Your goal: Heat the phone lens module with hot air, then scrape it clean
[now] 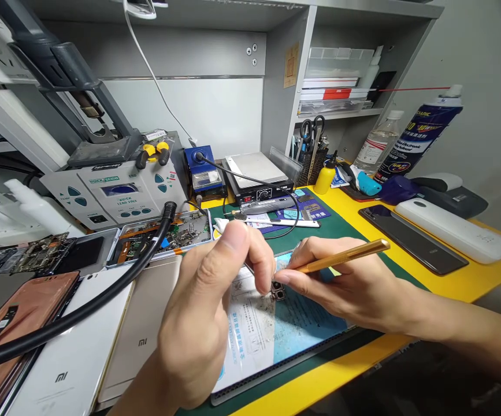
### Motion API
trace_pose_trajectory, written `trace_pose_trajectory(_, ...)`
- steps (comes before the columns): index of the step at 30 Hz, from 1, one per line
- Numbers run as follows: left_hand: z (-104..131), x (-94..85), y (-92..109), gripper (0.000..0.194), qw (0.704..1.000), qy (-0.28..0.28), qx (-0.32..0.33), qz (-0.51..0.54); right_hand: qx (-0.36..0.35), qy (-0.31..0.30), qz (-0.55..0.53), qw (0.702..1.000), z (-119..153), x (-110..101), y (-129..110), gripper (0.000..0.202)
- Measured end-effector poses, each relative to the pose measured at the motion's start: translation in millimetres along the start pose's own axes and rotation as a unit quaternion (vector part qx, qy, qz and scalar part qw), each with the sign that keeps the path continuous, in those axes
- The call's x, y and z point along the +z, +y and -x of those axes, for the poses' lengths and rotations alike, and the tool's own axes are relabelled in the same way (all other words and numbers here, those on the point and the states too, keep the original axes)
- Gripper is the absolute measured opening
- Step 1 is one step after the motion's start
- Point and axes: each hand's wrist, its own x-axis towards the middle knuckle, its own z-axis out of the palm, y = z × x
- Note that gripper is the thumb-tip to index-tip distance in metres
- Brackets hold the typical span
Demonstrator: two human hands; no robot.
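Observation:
My right hand (337,283) is closed in a pen grip around a slim gold-coloured metal tool (349,256); its working tip is hidden behind my fingers. My left hand (207,312) is curled in front of it, thumb up and fingers bent; what it holds, if anything, is hidden. Between the fingertips of both hands a small dark electronic part (278,293) with square frames lies low over the work surface. Under the hands is a white and blue printed booklet or box (250,352), strewn with small specks. It rests on a green mat (400,277).
A black hose (115,289) crosses several phones (70,352) at left. Behind stand a hot-air station (120,190), an opened tray of circuit boards (185,237), a hot plate (256,170) and a yellow bottle (325,178). At right lies a dark phone (410,237) on the yellow desk.

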Motion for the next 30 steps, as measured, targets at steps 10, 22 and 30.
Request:
trace_pose_trajectory(10,-0.5,2.7,1.7,0.052,1.000,0.016,-0.004,0.001,0.000,-0.004,0.005,1.000,-0.1,0.0,0.1,0.027)
trace_pose_trajectory(22,0.0,3.5,0.9,0.052,1.000,0.016,0.002,0.004,-0.064,-0.020,0.031,0.997,-3.0,-1.6,-3.7,0.023)
trace_pose_trajectory(30,1.4,2.1,0.1,0.055,1.000,0.008,0.015,-0.018,-0.063,-0.016,0.007,0.998,-2.2,-2.0,-5.0,0.021)
